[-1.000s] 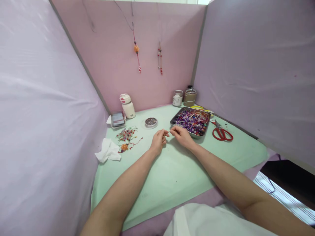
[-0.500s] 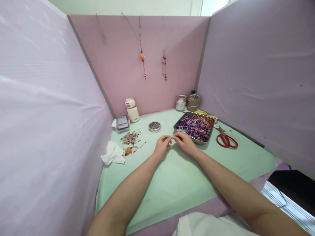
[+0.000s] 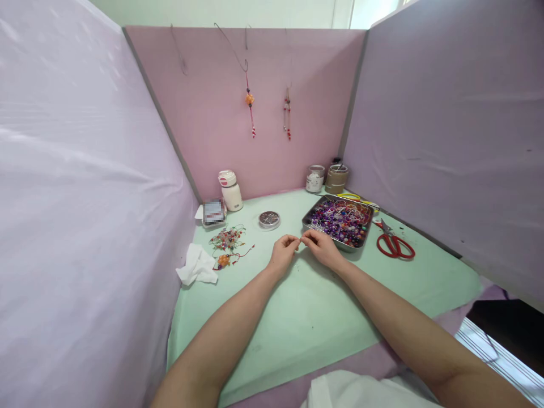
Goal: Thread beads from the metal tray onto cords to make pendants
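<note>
Now left hand (image 3: 284,253) more curled than before; right hand (image 3: 322,247) also pinched; anything held unclear.

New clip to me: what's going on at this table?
A person sits or stands at a green-covered table, with the left hand and right hand brought together, fingertips pinched close. Whatever they may hold is too small to make out. Beside the right hand is a metal tray of beads; red-handled scissors lie right of it. Beaded strings lie on the left side.
</note>
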The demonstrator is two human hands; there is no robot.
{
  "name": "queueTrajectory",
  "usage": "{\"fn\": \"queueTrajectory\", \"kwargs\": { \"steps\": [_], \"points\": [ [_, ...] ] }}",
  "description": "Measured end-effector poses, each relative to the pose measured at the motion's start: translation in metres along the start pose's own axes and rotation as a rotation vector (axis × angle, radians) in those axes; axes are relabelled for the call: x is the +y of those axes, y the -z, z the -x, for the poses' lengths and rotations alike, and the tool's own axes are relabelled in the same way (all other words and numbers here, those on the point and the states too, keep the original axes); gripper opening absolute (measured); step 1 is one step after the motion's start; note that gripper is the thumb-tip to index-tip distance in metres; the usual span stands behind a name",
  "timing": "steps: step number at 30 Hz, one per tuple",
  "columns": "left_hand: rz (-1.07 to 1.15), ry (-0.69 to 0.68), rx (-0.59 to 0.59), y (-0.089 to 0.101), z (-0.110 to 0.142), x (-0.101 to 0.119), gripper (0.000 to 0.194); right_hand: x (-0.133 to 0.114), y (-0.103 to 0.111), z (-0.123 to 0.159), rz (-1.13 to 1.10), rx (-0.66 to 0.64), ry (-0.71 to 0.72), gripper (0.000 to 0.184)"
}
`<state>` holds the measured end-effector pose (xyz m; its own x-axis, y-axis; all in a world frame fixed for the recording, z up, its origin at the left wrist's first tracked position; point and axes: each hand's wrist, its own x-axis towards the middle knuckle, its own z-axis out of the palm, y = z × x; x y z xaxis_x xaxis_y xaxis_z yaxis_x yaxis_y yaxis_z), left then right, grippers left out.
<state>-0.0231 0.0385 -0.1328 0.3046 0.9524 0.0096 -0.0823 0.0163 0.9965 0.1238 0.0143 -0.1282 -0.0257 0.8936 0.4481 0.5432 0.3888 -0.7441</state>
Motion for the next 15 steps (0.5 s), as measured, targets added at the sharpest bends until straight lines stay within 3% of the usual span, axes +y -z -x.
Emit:
{"fn": "queueTrajectory", "kwargs": {
  "steps": [15],
  "points": [
    [0.003,-0.042,0.053,-0.0006,0.0009,-0.0026,0.019,-0.0035,0.0008,-0.0009,-0.004,-0.003,-0.009,0.02]
  ]
}}
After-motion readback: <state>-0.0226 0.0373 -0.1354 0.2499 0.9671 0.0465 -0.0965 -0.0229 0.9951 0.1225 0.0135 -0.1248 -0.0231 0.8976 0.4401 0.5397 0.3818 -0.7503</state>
